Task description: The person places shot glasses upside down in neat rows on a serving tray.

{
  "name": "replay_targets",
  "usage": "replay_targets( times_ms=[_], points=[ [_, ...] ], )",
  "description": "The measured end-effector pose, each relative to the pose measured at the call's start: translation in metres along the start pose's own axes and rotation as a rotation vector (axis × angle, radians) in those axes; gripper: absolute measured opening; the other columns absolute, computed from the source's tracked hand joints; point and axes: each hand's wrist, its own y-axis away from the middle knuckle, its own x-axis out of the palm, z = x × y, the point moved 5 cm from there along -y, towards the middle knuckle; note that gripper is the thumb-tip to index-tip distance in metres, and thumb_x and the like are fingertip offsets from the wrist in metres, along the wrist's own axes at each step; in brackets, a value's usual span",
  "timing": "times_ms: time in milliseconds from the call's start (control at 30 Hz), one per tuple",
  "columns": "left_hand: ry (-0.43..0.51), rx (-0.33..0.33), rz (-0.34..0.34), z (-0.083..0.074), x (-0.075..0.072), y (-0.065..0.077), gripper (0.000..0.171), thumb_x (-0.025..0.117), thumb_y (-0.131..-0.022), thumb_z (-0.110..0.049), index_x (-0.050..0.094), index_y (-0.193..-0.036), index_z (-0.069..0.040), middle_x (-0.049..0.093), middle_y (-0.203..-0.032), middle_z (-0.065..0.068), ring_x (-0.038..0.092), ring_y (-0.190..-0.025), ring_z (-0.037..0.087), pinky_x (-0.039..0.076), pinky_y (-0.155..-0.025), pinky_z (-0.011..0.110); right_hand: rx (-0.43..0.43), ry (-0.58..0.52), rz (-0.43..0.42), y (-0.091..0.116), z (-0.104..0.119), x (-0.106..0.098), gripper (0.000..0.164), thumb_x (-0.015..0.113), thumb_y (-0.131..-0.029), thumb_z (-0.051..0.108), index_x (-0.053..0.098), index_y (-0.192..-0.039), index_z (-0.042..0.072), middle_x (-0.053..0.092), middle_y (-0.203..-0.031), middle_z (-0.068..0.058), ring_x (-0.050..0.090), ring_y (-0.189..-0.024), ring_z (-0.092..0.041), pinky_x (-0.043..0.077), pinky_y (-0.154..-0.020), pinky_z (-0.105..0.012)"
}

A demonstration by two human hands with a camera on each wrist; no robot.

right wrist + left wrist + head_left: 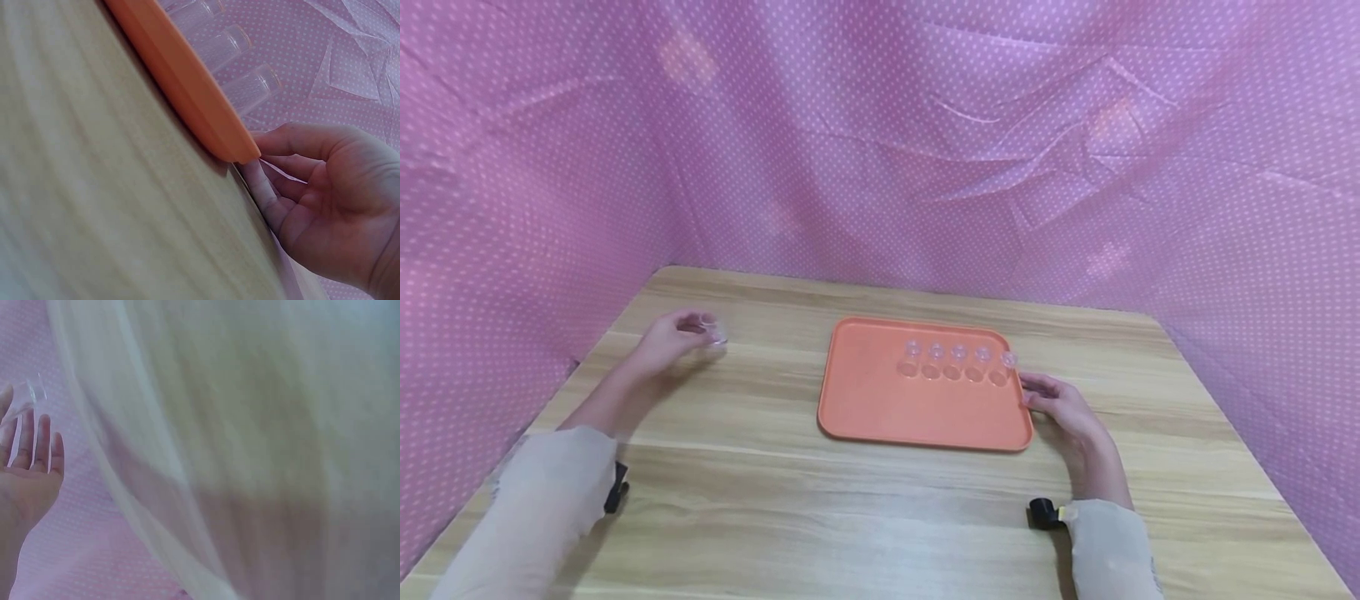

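Observation:
Over the left part of the table, my left hand (670, 340) holds a small clear glass (719, 334) between thumb and fingers. In the left wrist view that glass (34, 392) shows at the fingertips, partly cut off by the frame edge. An orange tray (865, 404) lies right of centre, with several clear glasses (952, 362) standing in a row on its right half. My right hand (1063, 406) pinches the tray's right edge. Seen from the right wrist, the thumb lies at the rim of the tray (187, 87) and a finger is under it.
The wood-grain table (820, 517) extends around the tray. Pink dotted cloth (880, 150) hangs behind the table and along both sides. A black wrist device (1043, 513) sits by the right sleeve, and another (617, 487) by the left sleeve.

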Motion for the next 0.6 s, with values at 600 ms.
replay_targets(
  times_ms=[600],
  points=[
    [0.007, 0.036, 0.016, 0.021, 0.043, -0.04, 0.041, 0.067, -0.064, -0.035, 0.052, -0.1, -0.021, 0.05, -0.092, 0.006, 0.047, -0.082, 0.019, 0.039, -0.07, 0.037, 0.007, -0.048, 0.007, -0.002, -0.002, -0.001, 0.047, 0.051, -0.078, 0.005, 0.033, -0.121, -0.004, 0.038, -0.118, -0.021, 0.046, -0.098, -0.02, 0.038, -0.079, -0.022]
  ],
)
